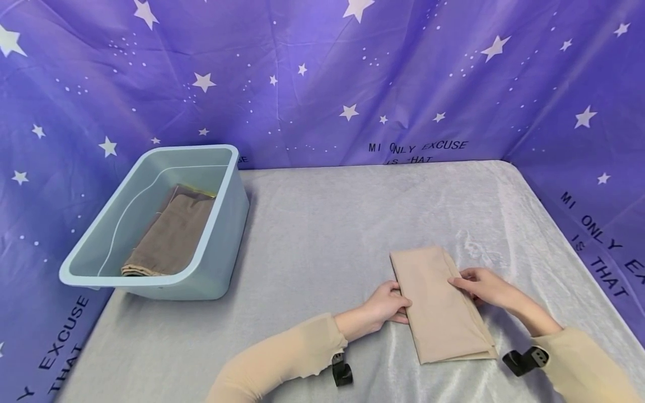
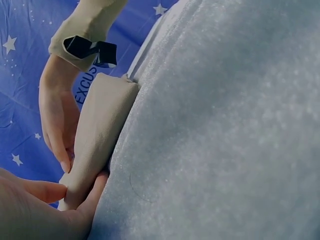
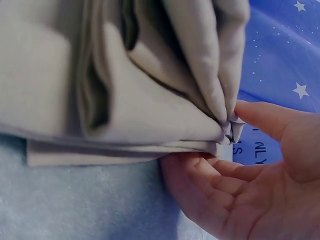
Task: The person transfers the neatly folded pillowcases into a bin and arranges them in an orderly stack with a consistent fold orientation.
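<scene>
A folded beige cloth (image 1: pixel 433 308) lies on the grey table cover at the right front, its layers stacked into a long rectangle. My left hand (image 1: pixel 385 305) pinches its left edge, thumb on top and fingers underneath. On the opposite edge my right hand (image 1: pixel 486 286) grips the cloth, again with the thumb above. The right wrist view shows several loose folds of the cloth (image 3: pixel 150 100) bunching near the right hand's thumb (image 3: pixel 265 117), with the other fingers below the bottom layer. In the left wrist view the cloth (image 2: pixel 102 120) stands out as a thick folded bundle.
A light blue plastic tub (image 1: pixel 234 224) stands at the table's left, holding a folded brown cloth (image 1: pixel 173 235) and other folded fabric. The grey velvety table cover (image 1: pixel 322 235) has slight wrinkles. Behind hangs a purple curtain (image 1: pixel 302 84) with white stars.
</scene>
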Demonstrator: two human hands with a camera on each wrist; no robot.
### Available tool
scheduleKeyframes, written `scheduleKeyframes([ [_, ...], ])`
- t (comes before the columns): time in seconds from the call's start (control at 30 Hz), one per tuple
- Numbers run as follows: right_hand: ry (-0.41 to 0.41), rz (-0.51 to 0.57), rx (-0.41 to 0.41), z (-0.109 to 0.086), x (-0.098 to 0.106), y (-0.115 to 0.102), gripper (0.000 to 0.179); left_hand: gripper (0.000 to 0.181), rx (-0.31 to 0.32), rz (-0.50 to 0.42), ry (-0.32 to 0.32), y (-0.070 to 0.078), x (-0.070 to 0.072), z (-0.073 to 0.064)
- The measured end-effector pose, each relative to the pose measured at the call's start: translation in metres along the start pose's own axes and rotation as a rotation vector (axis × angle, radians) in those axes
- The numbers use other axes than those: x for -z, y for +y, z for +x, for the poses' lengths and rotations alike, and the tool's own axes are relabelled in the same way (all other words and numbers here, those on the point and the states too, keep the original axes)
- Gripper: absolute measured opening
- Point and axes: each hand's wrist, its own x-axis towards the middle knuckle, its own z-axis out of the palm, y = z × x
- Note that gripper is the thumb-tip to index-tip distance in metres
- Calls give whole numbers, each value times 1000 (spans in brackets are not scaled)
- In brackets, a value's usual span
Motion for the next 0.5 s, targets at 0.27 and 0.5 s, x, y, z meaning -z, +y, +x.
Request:
scheduleKeyframes([
  [0.27,-55,44,-22,-1,0,1,39,26,-11,3,10,-2,-1,1],
  [0.5,-84,93,-47,-2,1,2,37,27,-1,19,15,-2,-2,0],
])
